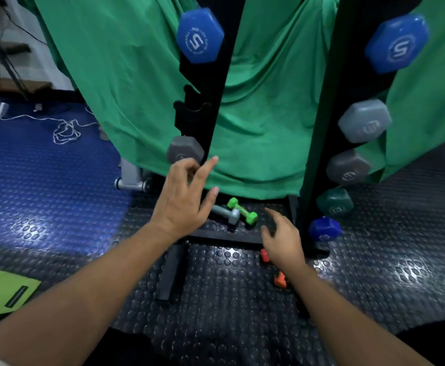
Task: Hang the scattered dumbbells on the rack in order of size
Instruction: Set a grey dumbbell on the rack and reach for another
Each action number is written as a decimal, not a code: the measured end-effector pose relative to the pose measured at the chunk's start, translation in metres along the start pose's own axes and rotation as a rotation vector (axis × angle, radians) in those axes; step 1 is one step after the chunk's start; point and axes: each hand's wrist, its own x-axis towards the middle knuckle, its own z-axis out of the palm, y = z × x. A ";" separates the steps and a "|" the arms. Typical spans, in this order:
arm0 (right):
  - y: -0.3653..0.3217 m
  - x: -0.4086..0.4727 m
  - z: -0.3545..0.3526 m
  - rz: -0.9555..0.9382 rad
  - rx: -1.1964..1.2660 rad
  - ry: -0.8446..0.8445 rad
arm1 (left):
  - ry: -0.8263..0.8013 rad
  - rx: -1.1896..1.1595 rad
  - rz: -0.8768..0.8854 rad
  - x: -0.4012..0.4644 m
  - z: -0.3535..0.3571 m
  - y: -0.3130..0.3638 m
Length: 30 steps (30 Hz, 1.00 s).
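Observation:
A black two-post rack (211, 107) stands in front of me. Its left post carries a blue "5" dumbbell (199, 35) at the top and a grey dumbbell (183, 152) lower down. On the right post (343, 101) hang a blue "5" dumbbell (398, 43), two grey ones (364, 121), a dark green one (335, 203) and a small blue one (324, 228). A small grey dumbbell (226, 213) and a light green one (242, 209) lie on the floor between the posts. My left hand (184, 199) hovers just below the grey dumbbell, fingers relaxed, holding nothing. Also empty, my right hand (282, 239) is spread over an orange dumbbell (279, 280).
A green cloth (269, 101) hangs behind the rack. The rack's black base bars (171, 276) lie on the studded dark floor mat (229, 299). A blue mat (44, 167) with a white cord (65, 130) lies to the left, a lime-green mat (2, 289) at the lower left.

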 end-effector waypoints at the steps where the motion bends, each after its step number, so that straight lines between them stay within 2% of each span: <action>1: 0.010 -0.002 0.000 0.031 -0.003 -0.002 | -0.027 -0.019 0.037 -0.002 0.007 0.008; 6: 0.052 -0.010 0.012 0.156 -0.009 -0.048 | -0.269 -0.080 0.138 -0.021 0.053 0.035; 10: 0.076 -0.009 0.031 0.138 0.012 -0.087 | -0.533 -0.033 0.171 -0.049 0.101 0.032; 14: 0.089 0.011 0.054 0.147 0.008 -0.195 | -0.847 0.043 0.137 -0.074 0.150 0.020; 16: 0.093 0.027 0.066 0.158 0.017 -0.227 | -0.940 0.060 0.071 -0.080 0.173 0.010; 21: 0.109 0.075 0.104 0.105 0.006 -0.248 | -0.981 0.015 -0.247 -0.086 0.233 -0.024; 25: 0.124 0.116 0.135 0.110 0.037 -0.303 | -0.928 -0.079 -0.539 -0.080 0.285 -0.059; 30: 0.136 0.171 0.182 0.155 0.021 -0.304 | -0.906 -0.069 -0.814 -0.060 0.355 -0.107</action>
